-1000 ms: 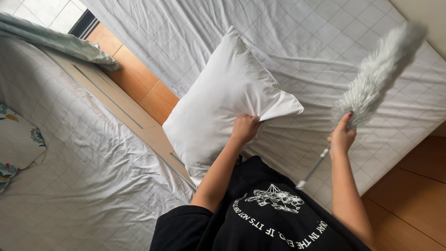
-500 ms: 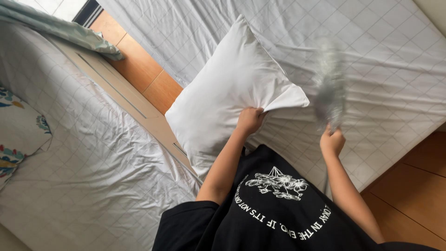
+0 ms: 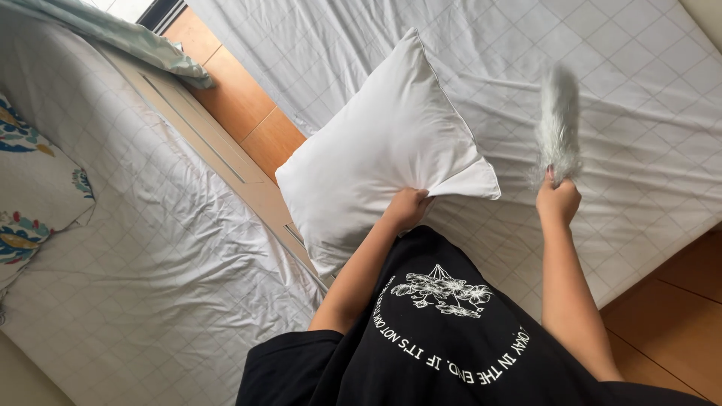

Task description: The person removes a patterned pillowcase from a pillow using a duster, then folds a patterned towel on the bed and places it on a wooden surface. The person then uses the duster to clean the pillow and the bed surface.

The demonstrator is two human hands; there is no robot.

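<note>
- Pillow: white, lifted off the bed, tilted with one corner pointing far, hanging over the gap between the two beds.
- Left hand: grip closed tight on the pillow's near edge, fabric bunched in the fist, next to its near-right corner.
- Right hand: grip closed round the handle of a feather duster; handle itself hidden in the fist.
- Duster head is pale grey-white and blurred, pointing far over the right bed, right of the pillow and apart from it.
- Right bed has a white sheet with a grid pattern, creased under and around the pillow.
- Left bed has the same kind of gridded sheet, rumpled; a flower-patterned cushion lies at its left edge.
- Wooden floor shows in the gap between the beds and at near right.
- Black printed T-shirt fills the near middle.
</note>
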